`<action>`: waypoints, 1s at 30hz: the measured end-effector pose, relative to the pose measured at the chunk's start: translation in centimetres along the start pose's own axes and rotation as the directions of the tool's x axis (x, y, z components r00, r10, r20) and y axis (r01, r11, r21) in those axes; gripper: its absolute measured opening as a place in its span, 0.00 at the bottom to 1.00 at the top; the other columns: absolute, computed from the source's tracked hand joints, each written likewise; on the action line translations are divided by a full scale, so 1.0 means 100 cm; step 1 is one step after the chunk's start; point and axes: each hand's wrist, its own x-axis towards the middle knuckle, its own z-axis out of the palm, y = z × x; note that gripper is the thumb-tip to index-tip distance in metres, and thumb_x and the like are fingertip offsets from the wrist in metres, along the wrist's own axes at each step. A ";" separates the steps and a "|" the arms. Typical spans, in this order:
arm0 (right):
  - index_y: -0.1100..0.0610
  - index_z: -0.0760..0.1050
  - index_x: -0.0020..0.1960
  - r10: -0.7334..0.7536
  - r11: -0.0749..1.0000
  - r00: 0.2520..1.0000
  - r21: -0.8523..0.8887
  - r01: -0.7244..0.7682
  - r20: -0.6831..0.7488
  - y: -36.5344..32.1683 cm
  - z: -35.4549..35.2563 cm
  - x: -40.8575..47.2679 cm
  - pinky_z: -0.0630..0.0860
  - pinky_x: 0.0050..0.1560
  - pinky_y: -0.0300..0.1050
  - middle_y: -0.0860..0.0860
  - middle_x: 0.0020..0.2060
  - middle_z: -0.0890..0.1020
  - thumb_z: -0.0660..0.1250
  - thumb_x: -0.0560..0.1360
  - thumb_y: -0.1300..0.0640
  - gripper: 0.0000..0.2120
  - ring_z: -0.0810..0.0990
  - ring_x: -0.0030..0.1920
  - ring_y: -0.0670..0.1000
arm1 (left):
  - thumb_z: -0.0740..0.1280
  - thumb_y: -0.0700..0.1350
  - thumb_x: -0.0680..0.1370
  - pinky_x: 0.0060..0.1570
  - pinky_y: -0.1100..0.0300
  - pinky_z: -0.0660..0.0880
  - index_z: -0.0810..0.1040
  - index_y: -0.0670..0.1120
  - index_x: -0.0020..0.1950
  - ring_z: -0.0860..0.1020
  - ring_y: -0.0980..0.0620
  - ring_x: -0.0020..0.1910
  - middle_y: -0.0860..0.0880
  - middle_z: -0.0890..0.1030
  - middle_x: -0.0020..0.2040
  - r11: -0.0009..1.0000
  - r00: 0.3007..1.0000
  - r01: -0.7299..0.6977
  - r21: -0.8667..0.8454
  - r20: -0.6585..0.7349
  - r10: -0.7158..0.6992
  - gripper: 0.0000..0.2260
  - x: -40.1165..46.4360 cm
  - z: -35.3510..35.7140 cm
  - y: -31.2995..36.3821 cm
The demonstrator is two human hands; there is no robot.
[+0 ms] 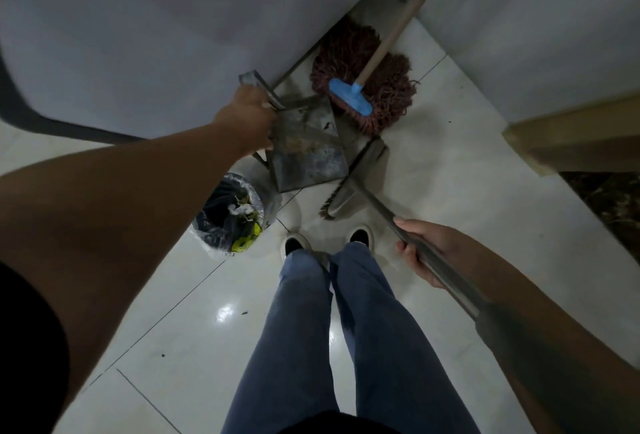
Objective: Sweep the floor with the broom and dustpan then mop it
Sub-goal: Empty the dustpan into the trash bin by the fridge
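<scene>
My left hand [247, 120] grips the metal handle of a grey, dirty dustpan [308, 149] that stands in the corner by the wall. My right hand [424, 250] is closed around the long grey handle of the broom [353, 187], whose head rests on the floor just right of the dustpan. Behind them a mop [367, 87] with maroon strands, a blue clamp and a wooden pole leans into the corner.
A small bin [228, 215] lined with clear plastic and holding rubbish stands left of my feet. White glossy floor tiles [173, 329] carry a few dark specks. Grey walls enclose the corner; a wooden door frame [571, 135] is at the right.
</scene>
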 end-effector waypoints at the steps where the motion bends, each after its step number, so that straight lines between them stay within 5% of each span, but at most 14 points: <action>1: 0.60 0.68 0.38 -0.007 0.999 1.000 -0.034 0.006 -0.028 0.003 0.003 0.003 0.72 0.16 0.33 0.53 0.21 0.71 0.62 0.79 0.56 0.13 0.71 0.14 0.44 | 0.73 0.45 0.71 0.68 0.50 0.62 0.76 0.41 0.62 0.56 0.40 0.70 0.39 0.61 0.70 0.995 0.998 0.024 -0.101 -0.059 -0.030 0.21 0.001 0.004 0.002; 4: 0.60 0.68 0.38 -0.031 0.996 0.998 -0.082 0.027 -0.058 0.010 0.008 0.008 0.72 0.16 0.33 0.53 0.26 0.69 0.63 0.79 0.57 0.13 0.70 0.14 0.44 | 0.73 0.41 0.71 0.70 0.51 0.61 0.68 0.42 0.69 0.57 0.38 0.72 0.38 0.56 0.74 0.865 0.985 0.102 -0.491 -0.070 -0.156 0.29 0.005 0.012 0.008; 7: 0.60 0.69 0.35 -0.025 0.999 0.998 -0.037 0.023 -0.063 0.009 0.007 0.001 0.72 0.18 0.31 0.53 0.22 0.70 0.64 0.78 0.57 0.14 0.70 0.14 0.44 | 0.72 0.54 0.71 0.72 0.57 0.52 0.67 0.48 0.72 0.52 0.40 0.74 0.38 0.51 0.76 0.799 0.954 0.191 -0.570 -0.084 -0.288 0.31 0.006 0.019 0.009; 11: 0.60 0.72 0.39 -0.050 0.996 0.998 0.072 0.053 -0.047 0.007 0.000 -0.011 0.75 0.20 0.32 0.53 0.25 0.72 0.66 0.76 0.56 0.10 0.73 0.16 0.44 | 0.69 0.58 0.72 0.58 0.57 0.67 0.57 0.42 0.74 0.69 0.45 0.64 0.43 0.68 0.67 0.204 0.792 0.336 -0.919 0.159 -0.589 0.38 0.006 0.021 0.012; 15: 0.59 0.72 0.40 -0.116 0.990 0.993 0.077 0.118 -0.026 0.005 -0.006 -0.012 0.74 0.18 0.32 0.53 0.23 0.74 0.66 0.75 0.56 0.08 0.74 0.17 0.44 | 0.71 0.48 0.73 0.51 0.56 0.76 0.78 0.35 0.55 0.77 0.47 0.47 0.42 0.79 0.49 0.117 0.826 0.315 -0.942 0.211 -0.523 0.18 0.006 0.024 0.013; 20: 0.58 0.72 0.39 -0.131 0.989 0.991 0.061 0.131 -0.003 0.000 -0.014 -0.016 0.72 0.17 0.32 0.53 0.23 0.74 0.70 0.62 0.56 0.10 0.74 0.16 0.45 | 0.70 0.44 0.74 0.21 0.73 0.69 0.74 0.44 0.38 0.76 0.61 0.25 0.49 0.76 0.34 -0.024 0.887 0.250 -0.968 0.239 -0.396 0.08 0.007 0.019 0.017; 23: 0.58 0.73 0.39 -0.143 0.987 0.990 0.072 0.143 -0.012 -0.003 -0.018 -0.016 0.72 0.16 0.32 0.53 0.22 0.74 0.69 0.67 0.56 0.07 0.73 0.16 0.45 | 0.68 0.44 0.75 0.27 0.71 0.72 0.75 0.45 0.38 0.78 0.57 0.29 0.52 0.81 0.28 0.006 0.937 0.260 -0.966 0.251 -0.241 0.07 0.010 0.000 0.005; 27: 0.58 0.72 0.40 -0.130 0.984 0.991 0.122 0.127 0.018 -0.005 -0.018 -0.020 0.72 0.16 0.33 0.53 0.22 0.74 0.66 0.70 0.56 0.06 0.73 0.16 0.44 | 0.70 0.54 0.72 0.49 0.57 0.67 0.79 0.48 0.49 0.72 0.51 0.47 0.49 0.78 0.53 0.386 0.931 0.363 -0.848 0.313 -0.188 0.12 0.014 -0.023 -0.015; 30: 0.58 0.71 0.40 -0.129 0.980 0.992 0.148 0.129 -0.011 -0.002 -0.015 -0.023 0.72 0.16 0.32 0.53 0.23 0.74 0.64 0.75 0.56 0.08 0.73 0.16 0.44 | 0.68 0.56 0.73 0.59 0.51 0.63 0.78 0.48 0.53 0.70 0.49 0.58 0.48 0.75 0.60 0.447 0.920 0.389 -0.805 0.368 -0.138 0.15 0.010 -0.029 -0.009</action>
